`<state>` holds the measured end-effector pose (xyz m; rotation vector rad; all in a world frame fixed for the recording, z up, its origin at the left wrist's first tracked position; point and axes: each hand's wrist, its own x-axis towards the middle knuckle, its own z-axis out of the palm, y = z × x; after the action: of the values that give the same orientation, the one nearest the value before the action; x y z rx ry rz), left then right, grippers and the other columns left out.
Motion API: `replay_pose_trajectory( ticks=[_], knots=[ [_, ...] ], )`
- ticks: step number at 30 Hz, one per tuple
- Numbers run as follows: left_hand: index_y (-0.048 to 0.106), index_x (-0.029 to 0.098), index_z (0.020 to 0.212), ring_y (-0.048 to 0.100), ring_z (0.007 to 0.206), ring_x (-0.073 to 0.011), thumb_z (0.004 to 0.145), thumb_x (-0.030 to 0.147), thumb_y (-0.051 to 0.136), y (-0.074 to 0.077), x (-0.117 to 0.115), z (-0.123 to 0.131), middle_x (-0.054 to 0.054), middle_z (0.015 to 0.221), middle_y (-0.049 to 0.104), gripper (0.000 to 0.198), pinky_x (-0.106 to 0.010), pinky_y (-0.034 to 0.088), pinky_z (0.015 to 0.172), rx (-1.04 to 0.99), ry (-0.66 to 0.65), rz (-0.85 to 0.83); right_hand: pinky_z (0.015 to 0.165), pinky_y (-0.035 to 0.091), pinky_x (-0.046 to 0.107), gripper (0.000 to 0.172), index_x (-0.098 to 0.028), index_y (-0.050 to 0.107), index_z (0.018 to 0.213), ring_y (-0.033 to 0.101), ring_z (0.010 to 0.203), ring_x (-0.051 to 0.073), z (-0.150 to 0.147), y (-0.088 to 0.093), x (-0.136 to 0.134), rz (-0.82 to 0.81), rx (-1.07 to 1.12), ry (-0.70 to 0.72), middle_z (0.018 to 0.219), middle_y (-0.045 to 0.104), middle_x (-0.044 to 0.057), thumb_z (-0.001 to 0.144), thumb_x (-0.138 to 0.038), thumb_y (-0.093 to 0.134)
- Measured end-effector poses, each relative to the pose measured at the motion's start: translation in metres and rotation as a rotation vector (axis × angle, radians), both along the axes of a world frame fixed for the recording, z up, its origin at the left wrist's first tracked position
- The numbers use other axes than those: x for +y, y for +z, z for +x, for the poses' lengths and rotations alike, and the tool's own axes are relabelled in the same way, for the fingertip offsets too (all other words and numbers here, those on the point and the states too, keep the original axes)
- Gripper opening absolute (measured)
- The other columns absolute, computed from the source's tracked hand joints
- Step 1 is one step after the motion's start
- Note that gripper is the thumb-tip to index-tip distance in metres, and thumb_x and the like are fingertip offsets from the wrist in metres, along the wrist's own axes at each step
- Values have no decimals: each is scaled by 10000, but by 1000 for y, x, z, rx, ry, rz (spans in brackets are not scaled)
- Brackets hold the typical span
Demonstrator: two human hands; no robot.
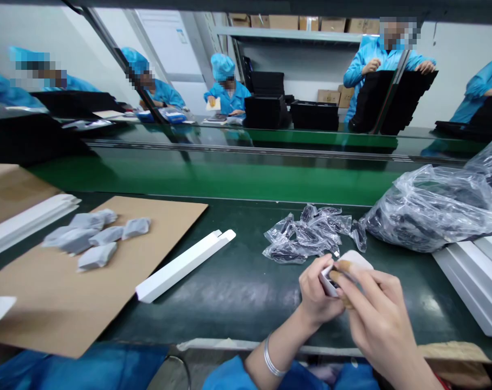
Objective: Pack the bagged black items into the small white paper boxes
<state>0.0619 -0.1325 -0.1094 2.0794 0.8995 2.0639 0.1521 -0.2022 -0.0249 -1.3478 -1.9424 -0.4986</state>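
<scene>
Both my hands hold a small white carton (354,261) just above the dark work surface near the front edge. My left hand (317,292) grips its left end with fingers curled; a silver bangle sits on that wrist. My right hand (374,311) covers the carton from the right, its taped fingertips pressed on the open end. Just beyond the hands lies a heap of small clear bags (306,235) with dark parts inside. A long white folded box (185,265) lies flat to the left.
A brown cardboard sheet (148,227) at left carries several grey pouches (91,235). More white boxes are stacked at far left (26,219) and right (473,271). A big plastic bag (433,208) of dark parts sits at right. Beyond runs a green conveyor belt (238,179); people in blue work behind black trays (311,114).
</scene>
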Motion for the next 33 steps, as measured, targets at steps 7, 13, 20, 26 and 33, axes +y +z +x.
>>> replay_pose_trajectory(
  ticks=[7,13,20,26,33],
  knots=[
    [433,187,1280,711,737,-187,820,336,708,-5,3,-2,-79,955,674,556,-295,611,646,-65,-85,-61,898,489,323,294,-262,676,1165,576,1156,211,19,-16,-10,73,416,-55,1341,574,66,897,-180,589],
    [398,214,1262,679,731,-179,844,296,682,-7,2,5,-69,932,660,512,-305,587,629,-69,-185,-9,802,563,209,256,-262,751,1061,697,989,155,25,5,-4,-386,678,166,1092,715,40,977,-257,509],
    [397,196,1279,664,695,-176,920,386,580,-5,-2,2,-79,926,657,445,-294,569,585,-56,-137,20,701,572,209,153,-200,752,965,683,809,134,-1,1,-3,-88,476,117,992,695,75,852,-146,663],
    [431,165,1264,672,669,-178,949,280,475,2,-9,1,-75,874,683,338,-295,562,596,23,-51,-19,735,544,217,234,-166,707,1065,619,862,131,-4,-7,-7,12,310,26,1009,663,95,890,-76,579],
    [463,167,1221,667,652,-185,930,310,524,4,-8,4,-76,844,692,330,-284,550,544,49,-64,-31,732,532,239,198,-224,679,1083,617,895,138,1,-14,-7,-81,379,42,1042,654,67,940,-164,557]
  ],
)
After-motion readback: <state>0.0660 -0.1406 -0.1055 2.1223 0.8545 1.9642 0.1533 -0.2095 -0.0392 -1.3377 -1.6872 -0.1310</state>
